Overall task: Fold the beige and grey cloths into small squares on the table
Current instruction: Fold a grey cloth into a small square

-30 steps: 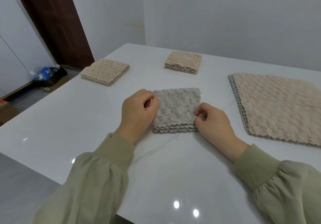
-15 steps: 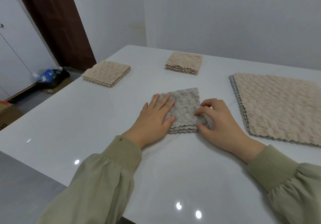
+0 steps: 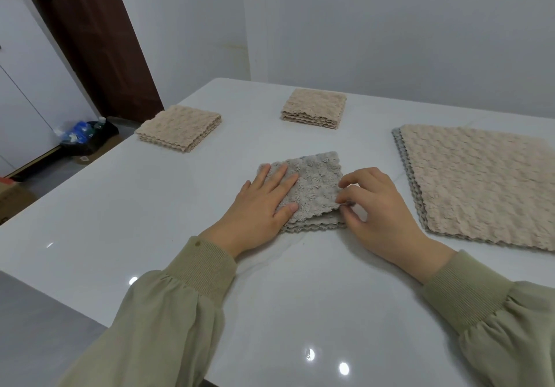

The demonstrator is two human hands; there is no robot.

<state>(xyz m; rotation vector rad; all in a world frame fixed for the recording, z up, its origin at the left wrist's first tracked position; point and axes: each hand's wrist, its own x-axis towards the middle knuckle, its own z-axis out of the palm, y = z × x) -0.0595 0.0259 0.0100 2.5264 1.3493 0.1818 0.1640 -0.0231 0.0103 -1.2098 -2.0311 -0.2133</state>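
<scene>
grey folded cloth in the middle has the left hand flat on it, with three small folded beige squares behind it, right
Not three: the head view shows two small folded beige cloth squares behind it. The left hand does lie flat on the grey folded cloth.

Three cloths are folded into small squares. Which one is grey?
The nearest square, under the left hand. The far-left square and the far-middle square are both beige.

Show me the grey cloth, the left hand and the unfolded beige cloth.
grey cloth (image 3: 318,176), head view, bare top face.
left hand (image 3: 258,206), head view, its back.
unfolded beige cloth (image 3: 480,185), head view, middle of its top.
</scene>
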